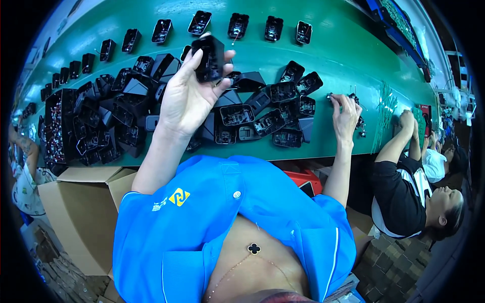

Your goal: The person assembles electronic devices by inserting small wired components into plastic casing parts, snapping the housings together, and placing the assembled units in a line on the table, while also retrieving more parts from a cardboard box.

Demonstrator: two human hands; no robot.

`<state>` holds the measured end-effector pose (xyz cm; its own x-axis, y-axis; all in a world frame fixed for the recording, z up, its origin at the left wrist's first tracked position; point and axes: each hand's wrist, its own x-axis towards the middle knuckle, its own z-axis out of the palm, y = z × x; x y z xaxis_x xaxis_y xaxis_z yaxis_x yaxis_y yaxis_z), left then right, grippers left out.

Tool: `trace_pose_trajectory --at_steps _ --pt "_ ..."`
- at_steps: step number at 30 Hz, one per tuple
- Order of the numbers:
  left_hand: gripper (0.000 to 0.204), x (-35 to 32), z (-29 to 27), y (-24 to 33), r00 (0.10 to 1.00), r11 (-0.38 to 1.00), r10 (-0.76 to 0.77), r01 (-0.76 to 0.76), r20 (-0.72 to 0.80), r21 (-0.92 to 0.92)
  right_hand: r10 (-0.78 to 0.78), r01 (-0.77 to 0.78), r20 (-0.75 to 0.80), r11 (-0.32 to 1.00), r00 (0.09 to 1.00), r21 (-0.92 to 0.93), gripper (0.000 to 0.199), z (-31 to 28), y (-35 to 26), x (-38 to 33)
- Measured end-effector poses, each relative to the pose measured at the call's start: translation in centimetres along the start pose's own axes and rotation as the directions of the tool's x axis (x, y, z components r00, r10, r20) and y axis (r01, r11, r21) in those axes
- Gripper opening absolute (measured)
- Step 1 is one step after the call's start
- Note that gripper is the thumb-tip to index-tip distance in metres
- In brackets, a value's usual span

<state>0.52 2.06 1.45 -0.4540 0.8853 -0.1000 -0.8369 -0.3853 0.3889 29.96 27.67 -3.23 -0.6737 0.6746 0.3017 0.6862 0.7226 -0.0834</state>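
My left hand (189, 96) is raised over the green table, its fingers wrapped round a black plastic housing (211, 58). Farther right, my right hand (344, 113) reaches down to several small dark parts (360, 120) on the table. Its fingertips are pinched together; a small part seems to show at them, too small to name. Between and beneath my hands lies a loose heap of similar black housings (237, 115), some with their hollow insides facing up.
A curved row of black housings (238, 25) lines the far side of the green table (323, 60). At left stands a black bin of small parts (54, 126), with a cardboard box (81, 207) below. Thin green strips (386, 108) lie at right, beside a co-worker's hands (407, 121).
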Motion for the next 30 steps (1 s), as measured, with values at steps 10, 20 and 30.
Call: trace_pose_trajectory --at_steps 10,20,30 --pt "0.048 -0.1 1.4 -2.7 0.968 0.98 -0.173 0.188 0.183 -0.066 0.123 0.274 -0.453 0.648 0.883 0.71 0.01 -4.3 -11.3 2.5" --pt "0.046 -0.6 2.6 -3.2 0.982 0.993 -0.119 0.121 0.147 -0.002 -0.13 0.285 -0.288 0.746 0.949 0.602 0.013 -3.9 -21.5 1.0" --pt "0.055 -1.6 2.6 -3.3 0.983 0.734 0.034 -0.149 0.183 0.663 -0.138 0.399 -0.464 0.749 0.875 0.529 0.019 -2.9 -19.5 1.3"
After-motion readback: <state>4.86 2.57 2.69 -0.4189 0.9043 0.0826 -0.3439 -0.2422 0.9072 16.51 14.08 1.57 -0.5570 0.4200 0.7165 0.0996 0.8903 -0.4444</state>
